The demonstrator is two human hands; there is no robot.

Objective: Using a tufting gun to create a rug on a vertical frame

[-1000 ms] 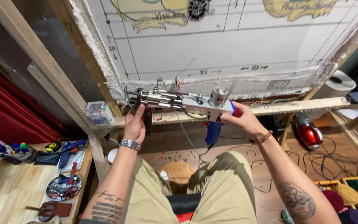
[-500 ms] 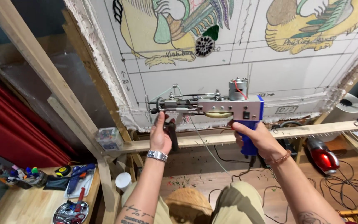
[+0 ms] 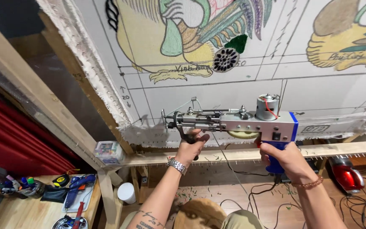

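I hold a tufting gun [image 3: 238, 121] with a silver body, a blue rear grip and a small motor on top, level in front of a stretched white cloth [image 3: 217, 85]. My right hand [image 3: 285, 159] wraps the blue rear handle. My left hand [image 3: 190, 146], with a metal watch on the wrist, grips the black front handle under the needle end. The needle points left, near the cloth's lower part. The cloth bears drawn grid lines and coloured bird-like figures, with a small dark green tufted patch [image 3: 237, 43] and a black dotted patch [image 3: 226, 59].
The cloth hangs on a wooden frame [image 3: 234, 154] with nail strips. A small box of coloured pins [image 3: 108, 150] sits on the frame's corner. A side table [image 3: 26, 208] at lower left carries a blue glue gun, tape measure and tools. A red device [image 3: 346, 174] and cables lie on the floor.
Both hands have raised the tufting gun from the lower frame rail up to the cloth, and my view has tilted upward, showing more of the drawn figures.
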